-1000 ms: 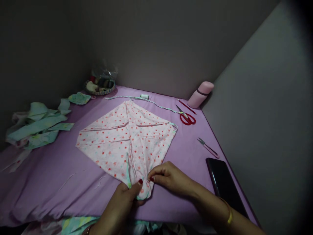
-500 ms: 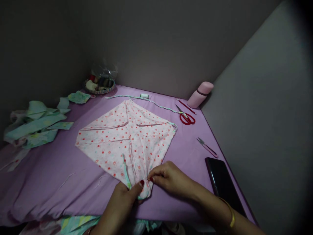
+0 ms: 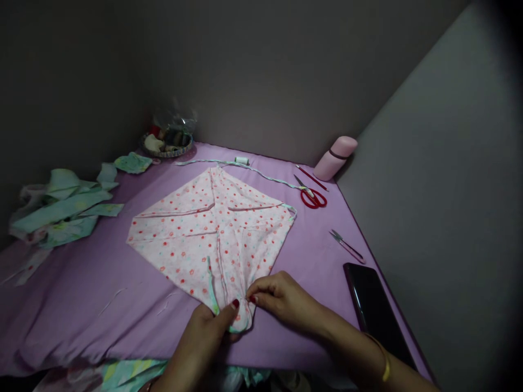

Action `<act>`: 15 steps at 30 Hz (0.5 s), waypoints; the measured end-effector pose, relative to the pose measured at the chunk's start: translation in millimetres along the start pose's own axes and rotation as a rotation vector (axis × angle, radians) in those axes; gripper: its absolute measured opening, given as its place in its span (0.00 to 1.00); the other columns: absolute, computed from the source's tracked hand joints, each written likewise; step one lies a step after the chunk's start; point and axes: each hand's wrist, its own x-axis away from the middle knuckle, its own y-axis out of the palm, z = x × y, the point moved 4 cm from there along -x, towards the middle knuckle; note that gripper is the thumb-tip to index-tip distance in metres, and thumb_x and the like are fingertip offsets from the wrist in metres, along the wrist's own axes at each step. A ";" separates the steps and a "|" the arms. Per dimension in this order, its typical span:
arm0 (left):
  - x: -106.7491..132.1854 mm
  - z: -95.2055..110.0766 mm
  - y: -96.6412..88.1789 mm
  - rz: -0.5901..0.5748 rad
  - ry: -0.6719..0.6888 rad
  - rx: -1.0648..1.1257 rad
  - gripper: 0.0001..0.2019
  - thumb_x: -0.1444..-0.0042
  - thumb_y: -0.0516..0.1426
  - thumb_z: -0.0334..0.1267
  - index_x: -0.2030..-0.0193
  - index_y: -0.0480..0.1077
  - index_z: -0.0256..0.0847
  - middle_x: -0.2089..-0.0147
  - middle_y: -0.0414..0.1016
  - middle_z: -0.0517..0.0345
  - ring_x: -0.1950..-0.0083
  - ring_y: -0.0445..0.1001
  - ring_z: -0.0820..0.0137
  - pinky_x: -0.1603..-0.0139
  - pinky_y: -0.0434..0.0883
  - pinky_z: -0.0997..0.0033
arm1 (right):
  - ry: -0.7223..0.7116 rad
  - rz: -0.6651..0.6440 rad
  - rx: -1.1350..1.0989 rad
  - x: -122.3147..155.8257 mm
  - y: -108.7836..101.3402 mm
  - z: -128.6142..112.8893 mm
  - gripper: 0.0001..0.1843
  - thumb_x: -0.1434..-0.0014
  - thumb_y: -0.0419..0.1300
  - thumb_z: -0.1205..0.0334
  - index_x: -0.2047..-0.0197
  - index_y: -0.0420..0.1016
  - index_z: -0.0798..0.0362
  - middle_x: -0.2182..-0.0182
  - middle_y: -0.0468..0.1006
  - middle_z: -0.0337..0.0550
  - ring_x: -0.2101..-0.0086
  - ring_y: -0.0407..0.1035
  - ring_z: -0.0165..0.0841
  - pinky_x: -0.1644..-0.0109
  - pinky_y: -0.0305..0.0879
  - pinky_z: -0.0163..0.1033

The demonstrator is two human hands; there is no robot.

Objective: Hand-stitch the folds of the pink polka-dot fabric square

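A white cloth with small red flower prints lies spread in a diamond shape, its near corner gathered between my hands. My left hand grips that corner, thumb on top and fingers underneath. At the corner's right edge, my right hand pinches the gathered fabric between thumb and fingertips; anything small in that pinch is hidden. A narrow green fabric strip runs up from beside my left thumb over the cloth. Another green loop shows at the cloth's right corner.
Red-handled scissors, a red pencil, thread snips and a black phone lie on the right. A pink bottle leans at the back. Green scraps, a basket, a thread spool and a twisted cord are also there.
Almost nothing differs. Both hands keep their hold on the gathered corner, with only a very slight shift of the fingers and of the view.
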 end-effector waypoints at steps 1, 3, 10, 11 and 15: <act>0.2 -0.5 0.1 -0.013 0.002 0.019 0.14 0.50 0.58 0.43 0.80 0.68 0.36 0.81 0.65 0.65 0.76 0.59 0.76 0.73 0.62 0.80 | -0.004 -0.003 -0.024 -0.4 0.2 0.4 0.10 0.45 0.54 0.69 0.65 0.78 0.57 0.72 0.77 0.40 0.70 0.69 0.27 0.65 0.60 0.28; 0.4 -2.1 0.0 -0.037 -0.005 0.055 0.12 0.49 0.57 0.43 0.72 0.72 0.36 0.74 0.71 0.62 0.71 0.64 0.74 0.68 0.65 0.78 | -0.009 -0.008 -0.071 -1.5 0.6 1.3 0.10 0.45 0.55 0.69 0.65 0.78 0.57 0.72 0.77 0.40 0.70 0.69 0.27 0.65 0.60 0.28; 0.9 -3.9 -0.4 -0.069 -0.057 0.126 0.15 0.47 0.55 0.43 0.57 0.72 0.37 0.62 0.77 0.54 0.65 0.69 0.69 0.59 0.68 0.70 | -0.013 -0.033 -0.186 -3.0 1.2 5.3 0.11 0.45 0.55 0.70 0.65 0.79 0.55 0.72 0.76 0.39 0.70 0.68 0.26 0.64 0.60 0.28; 1.2 -3.2 -0.4 -0.062 -0.059 0.124 0.15 0.47 0.55 0.43 0.57 0.72 0.36 0.63 0.77 0.54 0.65 0.69 0.70 0.59 0.68 0.71 | -0.010 -0.038 -0.197 -3.1 0.9 5.3 0.11 0.45 0.55 0.70 0.64 0.79 0.55 0.71 0.76 0.39 0.70 0.68 0.26 0.64 0.60 0.28; 2.0 -3.3 -0.7 -0.040 -0.085 0.124 0.12 0.48 0.56 0.42 0.63 0.73 0.36 0.66 0.76 0.56 0.65 0.69 0.69 0.60 0.69 0.70 | 0.002 -0.061 -0.241 -3.5 -0.2 2.3 0.11 0.46 0.55 0.71 0.64 0.79 0.55 0.71 0.76 0.40 0.69 0.67 0.26 0.63 0.60 0.28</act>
